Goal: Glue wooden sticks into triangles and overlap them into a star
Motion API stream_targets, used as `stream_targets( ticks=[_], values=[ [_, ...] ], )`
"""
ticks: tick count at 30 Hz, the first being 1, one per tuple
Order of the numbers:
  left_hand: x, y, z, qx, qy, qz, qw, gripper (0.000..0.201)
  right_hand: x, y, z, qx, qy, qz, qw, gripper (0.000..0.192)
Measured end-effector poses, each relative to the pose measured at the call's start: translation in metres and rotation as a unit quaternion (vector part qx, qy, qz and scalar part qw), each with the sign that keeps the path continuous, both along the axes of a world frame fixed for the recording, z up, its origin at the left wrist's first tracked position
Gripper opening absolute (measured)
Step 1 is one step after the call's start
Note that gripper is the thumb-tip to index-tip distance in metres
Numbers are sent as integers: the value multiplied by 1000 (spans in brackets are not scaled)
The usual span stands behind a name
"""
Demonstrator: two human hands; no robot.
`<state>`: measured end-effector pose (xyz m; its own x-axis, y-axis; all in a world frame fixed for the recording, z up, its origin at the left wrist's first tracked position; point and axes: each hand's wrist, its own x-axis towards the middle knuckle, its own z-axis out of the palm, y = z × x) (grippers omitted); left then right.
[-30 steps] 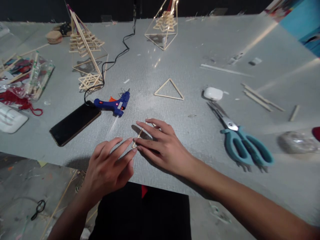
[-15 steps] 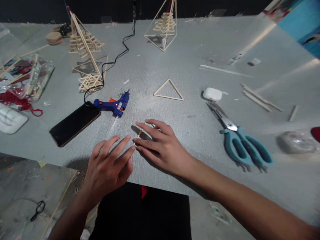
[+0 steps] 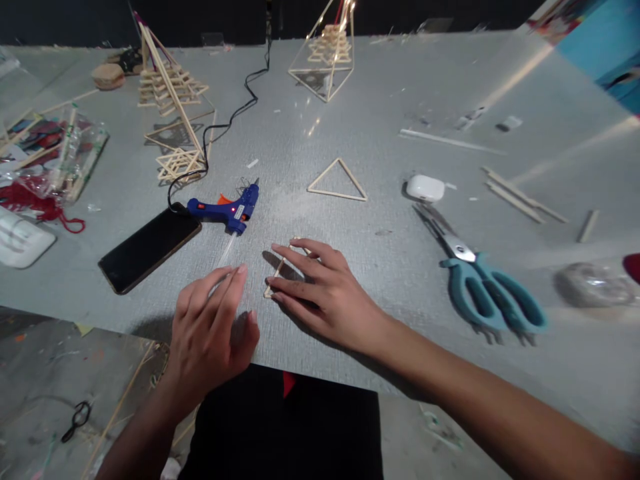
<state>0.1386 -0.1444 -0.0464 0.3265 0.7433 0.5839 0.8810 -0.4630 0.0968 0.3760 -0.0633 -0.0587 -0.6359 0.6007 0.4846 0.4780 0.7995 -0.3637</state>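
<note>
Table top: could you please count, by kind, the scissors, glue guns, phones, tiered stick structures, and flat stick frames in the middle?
Scissors: 1
Glue gun: 1
Phone: 1
Tiered stick structures: 2
Flat stick frames: 2, one uncovered, one partly hidden under the right hand
Total: 7

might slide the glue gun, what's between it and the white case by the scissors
In the head view, a stick triangle lies between the glue gun and the white case; the right hand is outside that stretch.
</note>
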Motion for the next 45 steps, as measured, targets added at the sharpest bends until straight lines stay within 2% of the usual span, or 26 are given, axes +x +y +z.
stream_targets(
  ticks=[7,12,15,18,25,38,42,45],
  values=[
    [1,1,-2,-11,-13,1,1000,50,1,0,1,-23,4,-6,1000,28],
    [0,4,-2,-10,-8,-13,1000,41,1,2,2,-30,76,-23,996,28],
    [0,4,1,-39,8,-12,999,31,1,3,1,-47,115,-49,991,29],
    [1,3,4,-60,23,-2,998,30,1,4,-2,-66,103,-45,991,38],
    [4,3,1,-28,15,-13,999,36,1,5,-7,-59,80,-30,995,50],
    [4,2,1,15,-8,-31,999,36,1,4,-7,-72,76,-23,994,50],
    [3,1,1,18,-64,-39,997,38,-1,4,-4,-93,153,-27,984,39],
    [-3,-1,-3,53,-144,-67,986,27,-1,5,1,-118,249,-49,960,20]
  ],
)
